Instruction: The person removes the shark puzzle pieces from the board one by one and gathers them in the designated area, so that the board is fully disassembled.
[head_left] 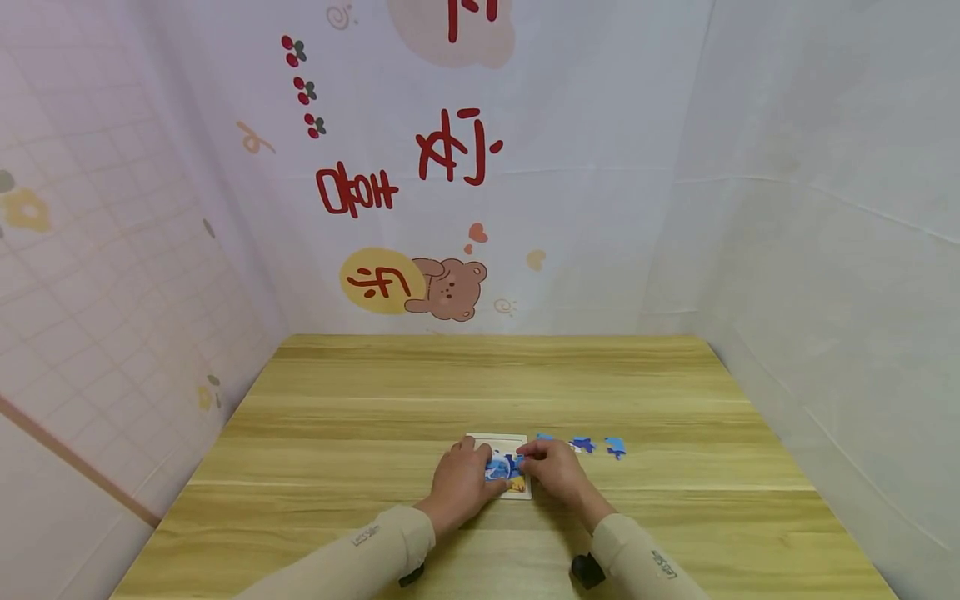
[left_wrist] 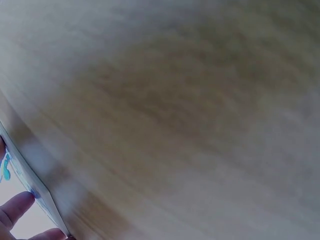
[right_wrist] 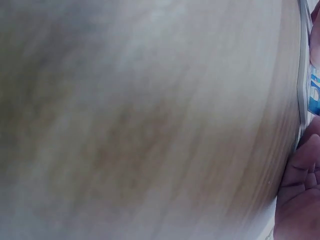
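Observation:
A small jigsaw puzzle board [head_left: 498, 437] with a white frame lies on the table, its picture in blue, white and yellow partly filled with pieces [head_left: 498, 467]. My left hand [head_left: 459, 482] holds the board at its left side, fingers spread from the far edge to the near edge. In the left wrist view, fingertips [left_wrist: 21, 204] rest along the board's edge. From the right, my right hand [head_left: 558, 472] pinches a small blue puzzle piece at the board's right side; the fingertips mostly hide it. Part of the right hand [right_wrist: 302, 187] shows in the right wrist view.
Right of the board lie loose blue puzzle pieces: one [head_left: 582, 445] beyond the right hand, another [head_left: 615, 447] farther right, and one [head_left: 544, 436] by the board's far corner. The wooden table [head_left: 360, 400] meets a printed white cloth [head_left: 600, 208] at the back and sides.

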